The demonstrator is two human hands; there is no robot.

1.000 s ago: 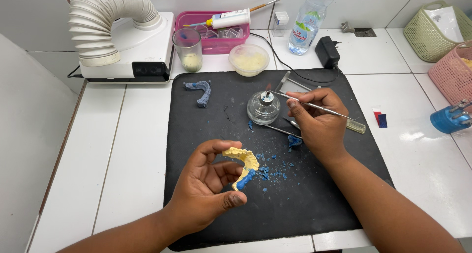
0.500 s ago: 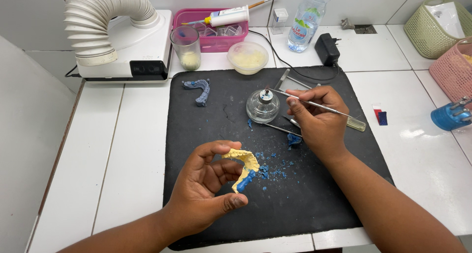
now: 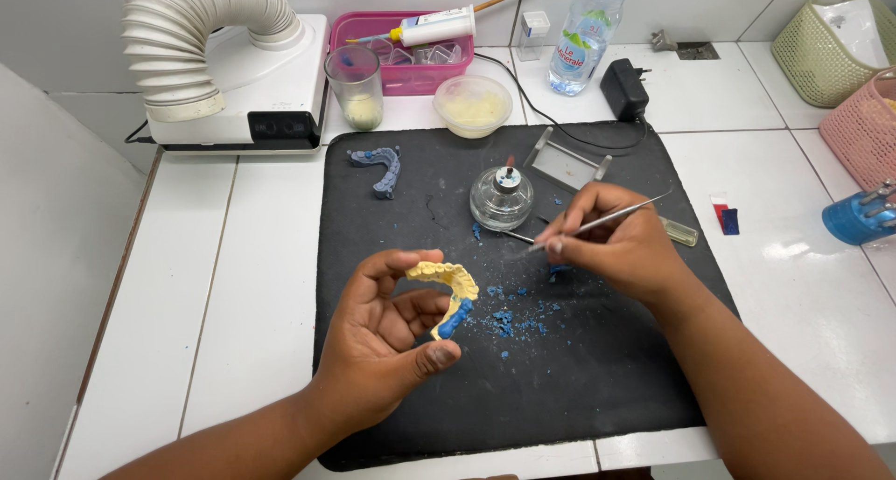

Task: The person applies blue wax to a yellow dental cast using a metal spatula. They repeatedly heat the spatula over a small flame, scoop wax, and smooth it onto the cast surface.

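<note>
- Left hand (image 3: 383,340): at lower centre of the frame, fingers curled partly closed around a yellow dental cast (image 3: 446,279). Thumb and fingertips pinch the horseshoe-shaped arch at its ends, so the tooth row faces up and stays reachable.
- Blue wax (image 3: 453,320): a strip clings to the near end of the cast, just above the thumb.
- Right hand (image 3: 621,242): right of centre, closed in a pen-like grip on a thin metal instrument (image 3: 607,221). The tip points left toward the glass spirit lamp (image 3: 502,198) (no flame can be made out).
- Black mat (image 3: 392,415): covers the middle of the white tiled counter, probably to catch debris; blue wax crumbs (image 3: 509,320) lie scattered on it between the two hands.
- Second blue arch piece (image 3: 378,166): lies on the mat's upper left corner, well apart from both hands.
- Upper left of the frame: a white extraction unit (image 3: 238,69) with ribbed hose.
</note>
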